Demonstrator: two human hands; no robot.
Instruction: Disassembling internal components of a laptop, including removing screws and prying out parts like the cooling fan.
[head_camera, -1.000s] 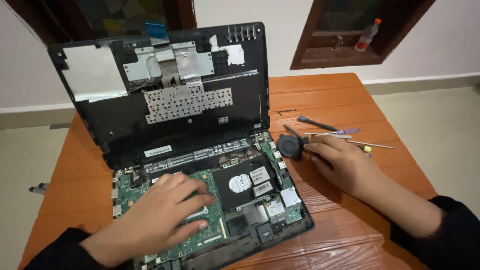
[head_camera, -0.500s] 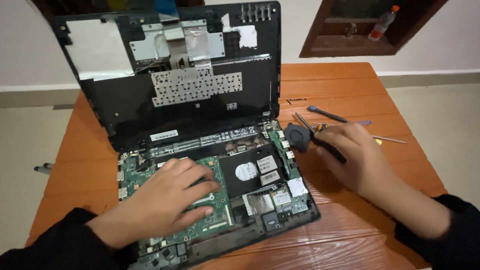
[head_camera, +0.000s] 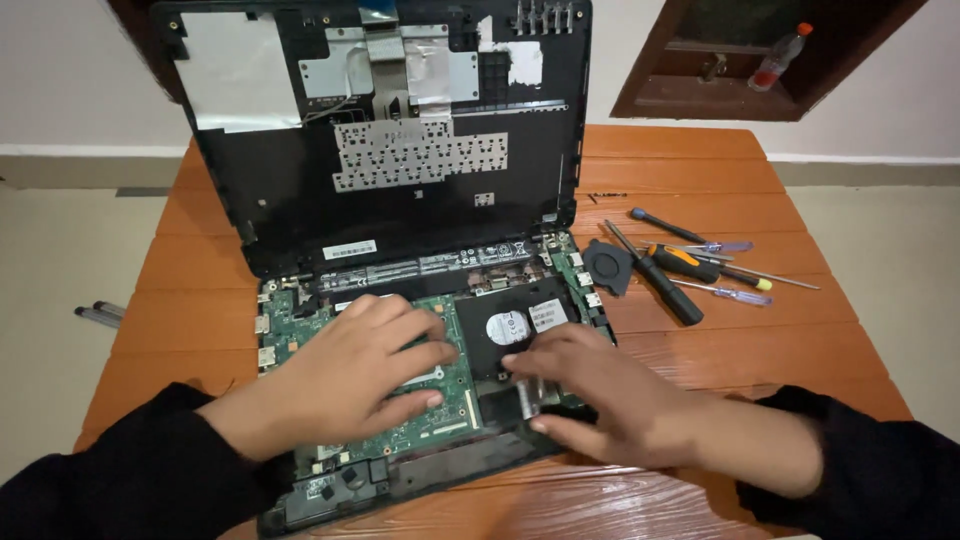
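Observation:
An opened laptop (head_camera: 400, 230) lies on a wooden table (head_camera: 720, 340), its top cover tipped up and its inside bare. My left hand (head_camera: 350, 375) rests flat on the green circuit board (head_camera: 455, 385), fingers spread. My right hand (head_camera: 600, 395) lies over the lower right part of the base, just below the black hard drive (head_camera: 510, 325); its fingertips touch the parts there. Whether those fingers pinch anything is hidden. A small black fan (head_camera: 607, 265) lies on the table beside the laptop's right edge.
Several screwdrivers (head_camera: 690, 270) lie on the table right of the fan. A wooden-framed wall recess with a plastic bottle (head_camera: 780, 58) is at the upper right. Two thin rods (head_camera: 97, 316) lie on the floor at the left.
My right hand has let go of the black fan, left it on the table and moved left onto the laptop base. My left hand stays on the circuit board.

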